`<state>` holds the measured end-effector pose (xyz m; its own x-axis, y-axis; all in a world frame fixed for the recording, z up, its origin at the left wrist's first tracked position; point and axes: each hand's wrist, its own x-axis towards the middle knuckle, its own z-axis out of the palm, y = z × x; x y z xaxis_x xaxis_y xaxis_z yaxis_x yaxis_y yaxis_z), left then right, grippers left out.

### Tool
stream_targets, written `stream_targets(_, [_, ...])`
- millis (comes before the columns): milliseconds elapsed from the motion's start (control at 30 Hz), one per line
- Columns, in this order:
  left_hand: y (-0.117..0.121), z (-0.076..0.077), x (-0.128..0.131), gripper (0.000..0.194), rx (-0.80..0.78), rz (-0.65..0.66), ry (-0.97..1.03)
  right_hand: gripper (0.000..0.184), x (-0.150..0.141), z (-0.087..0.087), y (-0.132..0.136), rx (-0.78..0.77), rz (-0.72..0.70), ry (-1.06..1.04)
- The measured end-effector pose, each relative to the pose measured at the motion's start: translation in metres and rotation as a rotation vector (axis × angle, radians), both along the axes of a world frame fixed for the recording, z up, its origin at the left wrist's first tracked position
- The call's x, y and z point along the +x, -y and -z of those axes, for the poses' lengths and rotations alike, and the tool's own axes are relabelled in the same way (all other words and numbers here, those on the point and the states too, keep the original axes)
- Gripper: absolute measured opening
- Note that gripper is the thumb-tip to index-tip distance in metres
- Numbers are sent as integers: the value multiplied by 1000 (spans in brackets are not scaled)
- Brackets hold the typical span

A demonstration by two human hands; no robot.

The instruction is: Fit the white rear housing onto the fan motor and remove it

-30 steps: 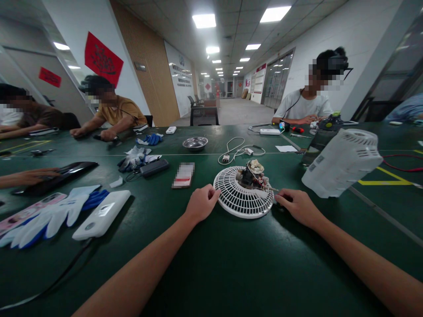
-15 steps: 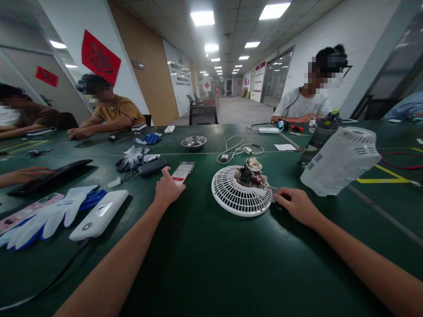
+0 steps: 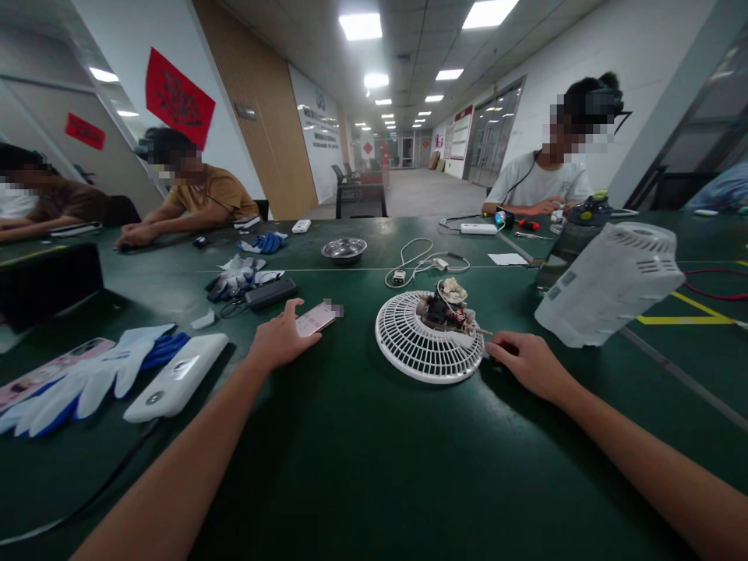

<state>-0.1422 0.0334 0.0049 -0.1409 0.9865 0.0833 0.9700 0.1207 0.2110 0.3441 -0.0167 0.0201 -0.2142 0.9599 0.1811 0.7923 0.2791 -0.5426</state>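
Thumb and fingers of my left hand [image 3: 281, 336] are closed around the near end of a smartphone [image 3: 319, 318] with a lit, pale screen, low over the table. Beside the right rim of a white round fan grille [image 3: 429, 354], my right hand [image 3: 531, 362] rests on the table with its fingers curled together. What those fingers hold, if anything, I cannot make out. On the grille sits an exposed motor assembly [image 3: 444, 310] with wires and a whitish lump on top. A thin shaft or wire end reaches from it toward my right fingertips.
A white plastic housing [image 3: 611, 284] leans at right before a dark bottle [image 3: 564, 253]. Behind the grille lie a coiled cable [image 3: 418, 265] and a metal bowl [image 3: 344, 249]. Gloves [image 3: 99, 382], a white power bank [image 3: 178, 378] and a dark tablet [image 3: 52, 284] occupy the left. Other people sit across.
My left hand and the phone have shifted slightly left, and the phone's screen shows a different page. At far left the tablet has tipped upright; another person's hand there is out of view.
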Motion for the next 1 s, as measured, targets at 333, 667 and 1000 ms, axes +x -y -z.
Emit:
stream_targets(333, [-17, -3, 11, 86, 78, -41, -49, 37, 1, 4, -2, 11, 10, 10])
stream_targets(667, [-15, -1, 59, 72, 401, -29, 7, 34, -6, 5, -4, 54, 64, -10])
stream_targets(1000, [9, 7, 174, 66, 55, -6, 1166, 14, -5, 8, -5, 141, -8, -75])
